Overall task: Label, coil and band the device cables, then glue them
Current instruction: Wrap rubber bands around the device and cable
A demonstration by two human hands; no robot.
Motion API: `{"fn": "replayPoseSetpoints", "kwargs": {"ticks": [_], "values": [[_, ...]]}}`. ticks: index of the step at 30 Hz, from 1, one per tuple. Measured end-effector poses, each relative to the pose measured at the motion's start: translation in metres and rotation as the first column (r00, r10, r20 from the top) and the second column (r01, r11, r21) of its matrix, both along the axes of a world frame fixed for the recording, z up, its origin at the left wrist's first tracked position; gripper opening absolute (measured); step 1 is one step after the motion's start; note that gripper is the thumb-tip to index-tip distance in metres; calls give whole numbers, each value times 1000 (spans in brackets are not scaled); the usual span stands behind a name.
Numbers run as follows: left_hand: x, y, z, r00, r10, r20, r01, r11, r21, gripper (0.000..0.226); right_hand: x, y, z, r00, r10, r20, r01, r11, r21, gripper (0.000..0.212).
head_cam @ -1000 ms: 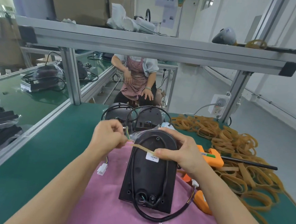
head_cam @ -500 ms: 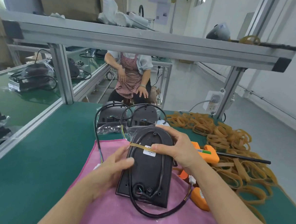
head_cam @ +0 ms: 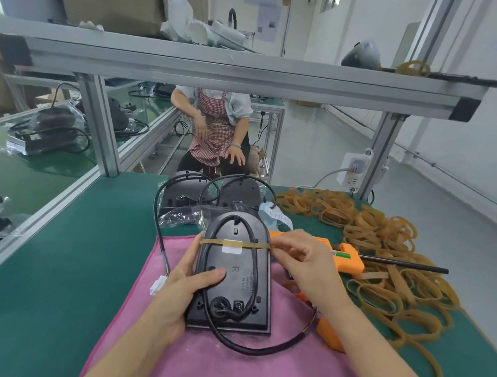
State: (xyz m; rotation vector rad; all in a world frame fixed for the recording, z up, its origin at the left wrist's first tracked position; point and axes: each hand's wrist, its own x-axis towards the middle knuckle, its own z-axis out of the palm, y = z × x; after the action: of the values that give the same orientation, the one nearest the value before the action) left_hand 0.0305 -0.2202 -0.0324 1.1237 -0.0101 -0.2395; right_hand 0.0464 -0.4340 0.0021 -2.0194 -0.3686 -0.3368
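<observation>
A worker's left hand grips the near left edge of a black device housing lying back-up on a pink cloth, thumb pressed flat on the panel beside a moulded "R". The right hand pinches the end of a tan rubber band at the housing's right edge, fingers closed on it; the band runs straight across the upper part of the panel, over a white label and over both runs of the black cable.

The cable loops up around the top of the housing beyond the fingertips, and a long slack bight sags off the near end toward the wrists. A white connector lies on the cloth just left of the left wrist. An orange glue gun rests behind the right hand, with a heap of spare rubber bands farther right on the green bench.

The housing looks rigid and light enough for one hand, best held by its side edges as here. The smooth plastic may let the stretched band slide or snap off the rounded top. The cable seems springy and likely to uncoil, so the loose bight should be tucked by its jacket, not pulled by the thin coloured wires at the entry holes.
</observation>
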Motion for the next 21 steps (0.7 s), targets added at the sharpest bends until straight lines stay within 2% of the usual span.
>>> {"fn": "replayPoseSetpoints", "kwargs": {"ticks": [4,7,9,11,15,17,21], "values": [[0,0,-1,1000,-5,10,5,1000,6,75,2,-5,9,996,8,88,14,968,-250,7],[2,-1,-2,1000,12,-27,-13,1000,-5,77,6,-5,17,992,84,98,-35,907,-419,22],[4,-1,-2,998,32,-54,-33,999,-18,79,5,-4,18,990,126,59,-92,911,-401,35],[5,-1,-2,997,36,-73,-37,999,-25,79,2,-5,13,991,135,10,-123,930,-346,38],[6,-3,-1,995,29,-93,-30,1000,0,81,-4,-14,3,985,153,-82,-170,949,-266,35],[7,-3,-2,995,27,-99,-25,1000,14,82,-3,-15,2,984,137,-116,-165,947,-276,33],[8,-5,-3,995,33,-99,-28,998,50,80,4,-27,6,953,150,-263,-223,935,-275,17]]}}
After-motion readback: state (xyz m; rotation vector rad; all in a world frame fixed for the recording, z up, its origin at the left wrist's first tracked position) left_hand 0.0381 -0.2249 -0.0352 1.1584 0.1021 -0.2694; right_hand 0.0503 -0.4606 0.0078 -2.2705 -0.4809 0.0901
